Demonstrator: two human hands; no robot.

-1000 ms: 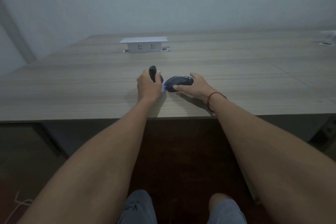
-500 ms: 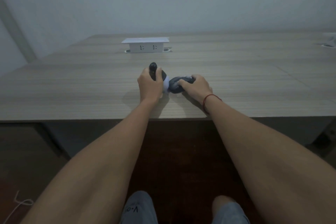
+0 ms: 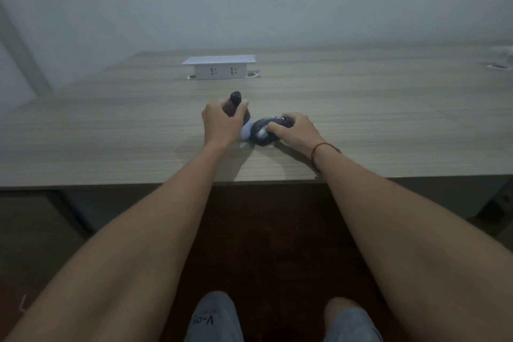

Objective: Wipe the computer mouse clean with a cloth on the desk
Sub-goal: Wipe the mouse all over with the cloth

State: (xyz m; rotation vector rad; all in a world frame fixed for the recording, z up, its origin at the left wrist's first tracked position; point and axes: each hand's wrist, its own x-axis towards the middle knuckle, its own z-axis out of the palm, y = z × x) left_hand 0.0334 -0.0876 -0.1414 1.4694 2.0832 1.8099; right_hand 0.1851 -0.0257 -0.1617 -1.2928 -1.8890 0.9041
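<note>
A dark computer mouse lies on the wooden desk near its front edge. My right hand is closed over the mouse from the right, fingers across its top. My left hand grips a dark upright bottle-like object with a rounded top. A pale cloth pokes out from under that hand's right side and touches the left end of the mouse. Most of the cloth is hidden by the hand.
A white pop-up socket box stands on the desk behind my hands. Another pale object sits at the far right edge. The desk's front edge runs just under my forearms, and my knees show below.
My right hand has slid further over the mouse, so its fingers now cover the top. The mouse has turned and moved closer to the cloth. My left hand has barely moved.
</note>
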